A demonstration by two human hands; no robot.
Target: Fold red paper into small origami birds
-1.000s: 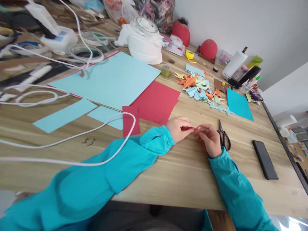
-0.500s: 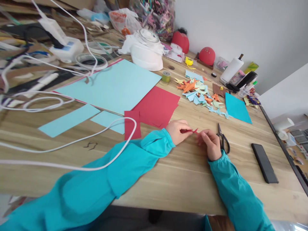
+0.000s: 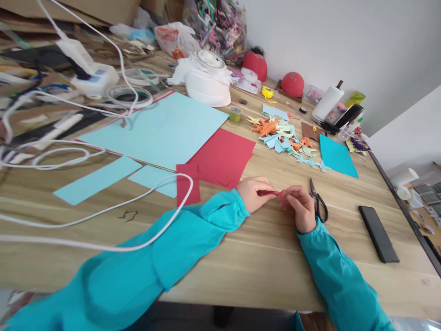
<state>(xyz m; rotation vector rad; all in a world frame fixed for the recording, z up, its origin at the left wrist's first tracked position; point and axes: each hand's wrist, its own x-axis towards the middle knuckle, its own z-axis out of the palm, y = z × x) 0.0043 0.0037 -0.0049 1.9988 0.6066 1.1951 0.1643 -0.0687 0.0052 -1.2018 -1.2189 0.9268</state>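
A small piece of folded red paper (image 3: 277, 193) is held above the table between my two hands. My left hand (image 3: 254, 193) pinches its left end, covering much of it. From the other side, my right hand (image 3: 300, 206) grips the right tip with thumb and fingers closed. Black-handled scissors (image 3: 319, 202) lie just beyond my right hand, points away from me. Behind my left hand rest red paper sheets (image 3: 223, 156) and a narrow red strip (image 3: 188, 186). Farther back is a pile of folded paper cranes (image 3: 275, 133) in orange, blue and pale green.
A white cable (image 3: 165, 230) loops over my left sleeve. Large light-blue sheets (image 3: 158, 128) cover the table's left middle. A black phone (image 3: 378, 233) lies at the right. Behind stand a spool of thread (image 3: 235, 113), a tape measure (image 3: 267, 93) and a turquoise sheet (image 3: 338, 156).
My right hand has moved slightly left and its fingers have closed on the tip of the red paper. The view has shifted a little.
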